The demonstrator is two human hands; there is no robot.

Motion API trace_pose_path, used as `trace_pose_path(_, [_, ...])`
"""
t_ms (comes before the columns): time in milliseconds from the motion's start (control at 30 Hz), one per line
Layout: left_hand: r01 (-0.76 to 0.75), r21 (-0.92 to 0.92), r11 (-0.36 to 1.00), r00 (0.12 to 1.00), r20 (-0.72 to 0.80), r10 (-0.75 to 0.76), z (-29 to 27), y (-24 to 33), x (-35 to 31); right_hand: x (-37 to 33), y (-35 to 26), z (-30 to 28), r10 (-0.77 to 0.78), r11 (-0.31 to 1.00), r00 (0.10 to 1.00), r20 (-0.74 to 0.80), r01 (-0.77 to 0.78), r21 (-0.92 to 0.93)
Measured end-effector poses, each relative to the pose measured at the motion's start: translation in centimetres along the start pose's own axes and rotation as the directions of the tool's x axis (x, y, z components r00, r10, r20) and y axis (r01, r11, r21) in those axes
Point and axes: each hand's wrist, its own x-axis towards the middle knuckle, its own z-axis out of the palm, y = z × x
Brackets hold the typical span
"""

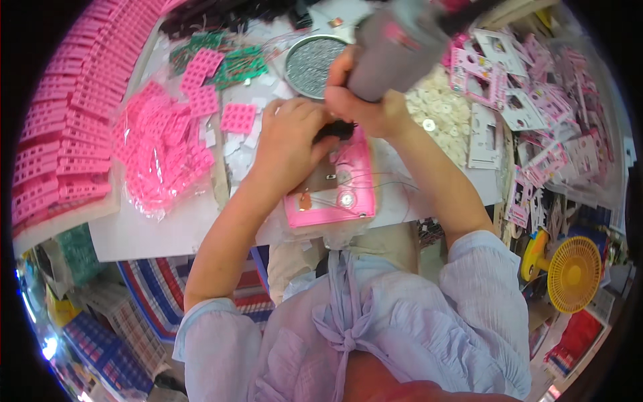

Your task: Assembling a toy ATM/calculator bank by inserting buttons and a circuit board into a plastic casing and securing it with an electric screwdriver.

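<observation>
A pink plastic toy casing (360, 164) lies on the white table in front of me, with a brown plate, white round pieces and thin wires inside it. My left hand (289, 137) is closed at its far left edge, fingers curled around a small black part (336, 129) there. My right hand (367, 110) grips a grey electric screwdriver (400, 57), blurred by motion, above the casing's far end. The screwdriver's tip is hidden behind my hands. Just beyond them stands a round dish (287, 67) full of small grey screws.
Pink button pads (157, 134) lie in a clear bag at left, beside stacked pink casings (67, 120). Green circuit boards (241, 65) sit behind. White round pieces (439, 110) and printed panels (546, 100) are heaped at right. A yellow fan (574, 273) stands at lower right.
</observation>
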Motion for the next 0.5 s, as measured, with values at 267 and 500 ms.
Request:
trace_pose_path(267, [0.098, 0.051, 0.994, 0.995, -0.019, -0.097, -9.4, 3.7, -4.8, 5.3, -0.1, -13.8, 0.117, 0.965, 0.961, -0.249, -0.169, -0.201])
trace_pose_path(500, [0.625, 0.160, 0.764, 0.738, 0.198, -0.645, -21.6, 5.7, -23.0, 3.1, 3.0, -27.0, 0.195, -0.116, 0.981, 0.000, 0.023, -0.993])
